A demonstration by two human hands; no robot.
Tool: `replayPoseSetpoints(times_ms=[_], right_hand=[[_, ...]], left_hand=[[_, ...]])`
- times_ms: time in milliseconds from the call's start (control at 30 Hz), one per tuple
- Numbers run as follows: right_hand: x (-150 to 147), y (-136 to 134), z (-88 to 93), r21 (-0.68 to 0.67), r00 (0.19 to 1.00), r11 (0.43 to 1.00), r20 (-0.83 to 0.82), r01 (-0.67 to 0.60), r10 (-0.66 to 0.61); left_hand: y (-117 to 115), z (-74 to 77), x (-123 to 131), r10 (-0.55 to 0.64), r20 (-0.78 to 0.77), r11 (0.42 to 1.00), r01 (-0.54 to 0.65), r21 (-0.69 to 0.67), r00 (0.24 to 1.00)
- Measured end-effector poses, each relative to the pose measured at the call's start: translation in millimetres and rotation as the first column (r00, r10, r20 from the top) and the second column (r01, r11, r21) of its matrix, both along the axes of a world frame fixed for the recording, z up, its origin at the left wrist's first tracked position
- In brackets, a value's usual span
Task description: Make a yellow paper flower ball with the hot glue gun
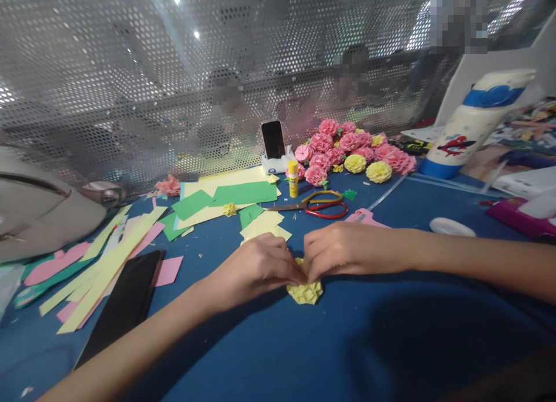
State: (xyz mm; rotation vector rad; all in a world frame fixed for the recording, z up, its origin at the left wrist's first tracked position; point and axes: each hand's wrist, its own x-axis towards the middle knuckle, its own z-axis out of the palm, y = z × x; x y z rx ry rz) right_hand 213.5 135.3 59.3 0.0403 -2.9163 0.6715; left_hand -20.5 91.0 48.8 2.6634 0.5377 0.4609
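A yellow paper flower (305, 293) with folded petals lies on the blue table in front of me. My left hand (264, 262) is closed on its left side, fingertips pressed to the petals. From the right, my right hand (332, 251) pinches the flower's upper part; the fingertips of both hands nearly meet there. Just behind the hands are cut yellow paper pieces (264, 223). A small yellow paper blossom (230, 209) sits farther left, near green paper sheets (245, 193).
Scissors (321, 205), a glue stick (293, 179) and a pink glue gun (367, 218) lie beyond my hands. Pink and yellow paper flowers (347, 147) are heaped behind. Paper strips (113, 269) and a black phone (125, 303) are left; a bottle (473, 124) stands right. A perforated metal panel (152, 101) closes the back.
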Motion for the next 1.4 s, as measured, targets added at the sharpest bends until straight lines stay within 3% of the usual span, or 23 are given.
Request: replayPoseSetpoints(times_ms=[367, 500, 600, 667, 800, 967, 1067, 1233, 1333, 1400], right_hand=[[-0.4, -4.0, -3.9, 0.062, 1.000, 0.998, -0.005, 0.004, -0.004], [1.7, -4.9, -3.2, 0.101, 1.000, 0.995, -0.001, 0.005, -0.005], [4.2, -7.2, -0.7, 0.158, 1.000, 0.987, 0.002, 0.004, -0.005], [5.4, -10.7, 1.2, 0.208, 1.000, 0.978, -0.014, 0.010, -0.007], [6.1, -21.4, 0.8, 0.386, 0.996, 0.922, -0.085, 0.039, -0.007], [6.3, -38.0, -8.2, 0.589, 0.979, 0.807, -0.191, 0.052, 0.076], [6.3, -48.4, -9.8, 0.569, 0.977, 0.820, -0.203, 0.061, 0.068], [9.0, -59.3, -5.5, 0.481, 0.951, 0.867, -0.307, 0.129, 0.029], [12.8, -62.2, -4.4, 0.355, 0.896, 0.902, -0.439, 0.244, -0.069], [14.7, -63.9, -4.1, 0.199, 0.854, 0.915, -0.469, 0.351, -0.226]], left_hand=[[-5.3, -3.6, -1.1, 0.045, -0.045, 0.999, -0.045, 0.004, 0.998], [-14.7, -2.7, -0.7, 0.172, 0.102, 0.981, -0.160, -0.113, 0.980], [-26.7, -4.0, -0.1, 0.490, 0.233, 0.864, -0.431, -0.262, 0.840], [-35.2, -8.0, -0.2, 0.639, 0.198, 0.759, -0.566, -0.322, 0.744], [-50.1, -19.9, 0.4, 0.691, 0.002, 0.660, -0.631, -0.408, 0.723], [-60.0, -25.1, 7.8, 0.679, -0.048, 0.658, -0.636, -0.404, 0.733], [-61.9, -25.6, 14.3, 0.676, -0.021, 0.652, -0.611, -0.448, 0.737], [-66.7, -31.6, 20.2, 0.752, 0.027, 0.569, -0.627, -0.532, 0.659], [-70.7, -30.9, 19.0, 0.774, 0.125, 0.595, -0.646, -0.478, 0.620], [-73.2, -27.4, 17.6, 0.753, 0.191, 0.645, -0.648, -0.404, 0.630]])
